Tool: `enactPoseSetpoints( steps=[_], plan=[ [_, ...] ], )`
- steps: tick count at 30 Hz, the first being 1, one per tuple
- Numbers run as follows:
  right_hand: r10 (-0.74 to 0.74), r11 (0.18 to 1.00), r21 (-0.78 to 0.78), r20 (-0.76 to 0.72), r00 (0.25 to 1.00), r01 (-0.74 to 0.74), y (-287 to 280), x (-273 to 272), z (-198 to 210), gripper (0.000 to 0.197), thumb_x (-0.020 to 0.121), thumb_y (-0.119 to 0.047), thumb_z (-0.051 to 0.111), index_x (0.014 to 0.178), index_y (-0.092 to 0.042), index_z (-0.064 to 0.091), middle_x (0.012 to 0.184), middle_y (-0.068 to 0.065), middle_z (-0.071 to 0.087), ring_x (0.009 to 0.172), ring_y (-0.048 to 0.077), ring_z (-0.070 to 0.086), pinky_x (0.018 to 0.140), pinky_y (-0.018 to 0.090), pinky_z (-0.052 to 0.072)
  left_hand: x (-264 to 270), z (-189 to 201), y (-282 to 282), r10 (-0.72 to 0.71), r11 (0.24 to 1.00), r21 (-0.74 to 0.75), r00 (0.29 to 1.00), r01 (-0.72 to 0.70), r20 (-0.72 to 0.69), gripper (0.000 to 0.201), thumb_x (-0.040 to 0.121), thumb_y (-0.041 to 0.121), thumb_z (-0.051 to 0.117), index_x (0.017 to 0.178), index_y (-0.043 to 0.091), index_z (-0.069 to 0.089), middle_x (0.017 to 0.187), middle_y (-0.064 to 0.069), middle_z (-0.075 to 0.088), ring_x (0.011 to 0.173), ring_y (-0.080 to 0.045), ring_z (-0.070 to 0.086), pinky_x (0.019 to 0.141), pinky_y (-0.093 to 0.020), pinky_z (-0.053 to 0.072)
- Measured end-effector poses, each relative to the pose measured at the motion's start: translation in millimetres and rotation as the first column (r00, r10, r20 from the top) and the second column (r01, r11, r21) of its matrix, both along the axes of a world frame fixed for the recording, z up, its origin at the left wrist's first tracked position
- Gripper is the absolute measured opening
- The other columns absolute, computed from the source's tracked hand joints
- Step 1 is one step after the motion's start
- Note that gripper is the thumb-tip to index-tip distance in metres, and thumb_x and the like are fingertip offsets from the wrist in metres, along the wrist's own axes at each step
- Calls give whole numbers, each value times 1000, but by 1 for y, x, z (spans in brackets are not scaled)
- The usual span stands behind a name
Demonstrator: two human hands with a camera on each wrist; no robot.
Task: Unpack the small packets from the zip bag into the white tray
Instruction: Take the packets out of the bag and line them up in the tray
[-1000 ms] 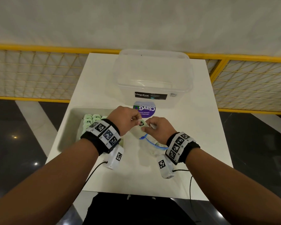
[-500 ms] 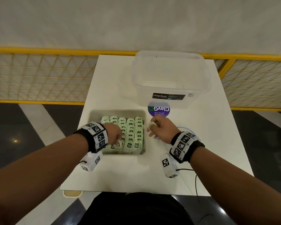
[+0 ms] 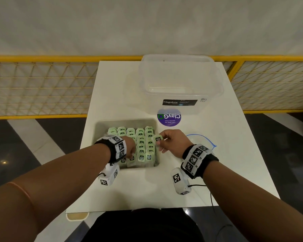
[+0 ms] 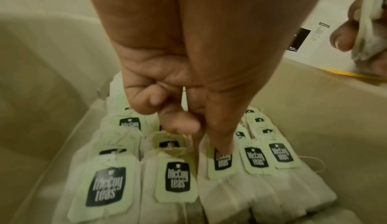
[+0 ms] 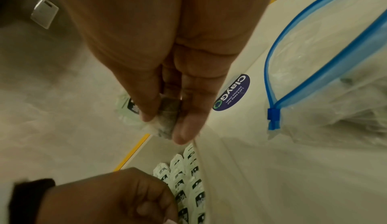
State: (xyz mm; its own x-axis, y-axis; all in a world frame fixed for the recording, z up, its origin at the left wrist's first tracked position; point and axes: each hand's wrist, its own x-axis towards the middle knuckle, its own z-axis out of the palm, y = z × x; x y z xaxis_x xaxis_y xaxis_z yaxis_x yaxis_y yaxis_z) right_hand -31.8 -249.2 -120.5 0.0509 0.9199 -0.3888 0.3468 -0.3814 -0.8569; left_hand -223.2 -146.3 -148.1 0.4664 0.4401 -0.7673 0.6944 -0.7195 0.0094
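Since a second ago both hands have shifted left from the clear blue-zippered zip bag (image 3: 202, 142) to the shallow white tray (image 3: 101, 126) on the white worktop (image 3: 147, 189). Left hand (image 3: 129, 147) rests curled among rowed packets (image 3: 142, 145), fingers touching one. Right hand (image 3: 173, 142) pinches a green-tagged tea packet (image 3: 158, 139) over the tray's right rim.

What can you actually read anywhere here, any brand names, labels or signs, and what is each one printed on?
"McCoy teas": dark label on the tags of the packets in the white tray.
"Megabox": black label on the clear plastic box; its smaller lines and barcode are too small to read.
"ClayGo" and "Let's keep our pantries clean.": round purple sticker on the table.
Wristband squares: coded patterns, no words.
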Motion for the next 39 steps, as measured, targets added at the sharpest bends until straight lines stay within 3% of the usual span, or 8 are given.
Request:
enactPoseSetpoints(
  steps=[5, 9, 16, 24, 29, 32, 36, 39],
  plan=[
    [7, 1000, 19, 114, 993, -9, 5, -5, 3, 11, 89, -19, 65, 88, -9, 68, 73, -4, 73, 66, 19, 65, 69, 41, 58, -4, 35, 8, 161, 987, -25, 949, -160, 272, 42, 79, 46, 72, 112, 20, 66, 109, 6, 67, 100, -15, 62, 88, -28, 49],
    [17, 998, 53, 117, 993, -24, 14, -13, 10, 16, 87, -26, 69, 86, -10, 69, 73, 0, 74, 60, 15, 61, 67, 40, 57, -3, 78, 4, 304, 950, -157, 692, -269, 655, 32, 77, 48, 74, 101, 27, 67, 93, 16, 67, 73, 11, 54, 69, -11, 39],
    [79, 990, 100, 206, 975, -101, 27, -28, 12, 20, 82, -33, 74, 70, -22, 63, 61, 2, 67, 50, 10, 58, 61, 29, 52, 1, 100, 5, 239, 943, -30, 612, -331, 754, 7, 87, 30, 67, 91, 26, 69, 88, 12, 68, 65, 8, 52, 69, -18, 38],
    [80, 977, 166, 305, 949, -135, 32, -32, 3, 38, 78, -30, 78, 111, -18, 63, 94, -6, 63, 67, 0, 51, 70, 24, 43, -22, 81, 3, 279, 936, 7, 752, -353, 597, 16, 88, 31, 64, 100, 21, 67, 85, 7, 62, 82, -15, 58, 76, -28, 45],
    [68, 997, 5, 468, 881, -79, 29, -18, -7, 67, 86, -25, 67, 142, -11, 33, 127, 11, 53, 117, 25, 52, 98, 37, 44, -38, 53, 6, 130, 991, 26, 981, -135, 142, 34, 90, 34, 62, 119, 16, 64, 120, -1, 64, 105, -19, 60, 91, -30, 45],
    [105, 990, -134, 410, 906, -54, 29, -19, -11, 78, 87, -23, 61, 148, -9, 14, 117, 17, 63, 110, 33, 61, 92, 42, 50, -39, 33, 3, 63, 997, -35, 996, -65, -61, 50, 86, 34, 68, 131, 15, 58, 119, -1, 65, 105, -19, 62, 93, -28, 48],
    [83, 984, -174, 324, 943, -27, 25, -18, -6, 62, 87, -16, 52, 143, -13, 26, 96, 18, 68, 74, 30, 69, 67, 39, 58, -31, 20, -2, 32, 996, -82, 989, -44, -144, 42, 88, 28, 66, 127, 11, 60, 113, -6, 68, 64, -9, 55, 61, -16, 43],
    [101, 983, -176, 311, 945, -47, 23, -18, -3, 52, 88, -16, 50, 137, -13, 34, 91, 15, 68, 63, 27, 67, 60, 38, 60, -32, 5, 0, -3, 1000, -29, 988, -2, -152, 42, 88, 35, 64, 123, 11, 63, 105, -3, 68, 86, -18, 64, 71, -24, 48]
  ],
)
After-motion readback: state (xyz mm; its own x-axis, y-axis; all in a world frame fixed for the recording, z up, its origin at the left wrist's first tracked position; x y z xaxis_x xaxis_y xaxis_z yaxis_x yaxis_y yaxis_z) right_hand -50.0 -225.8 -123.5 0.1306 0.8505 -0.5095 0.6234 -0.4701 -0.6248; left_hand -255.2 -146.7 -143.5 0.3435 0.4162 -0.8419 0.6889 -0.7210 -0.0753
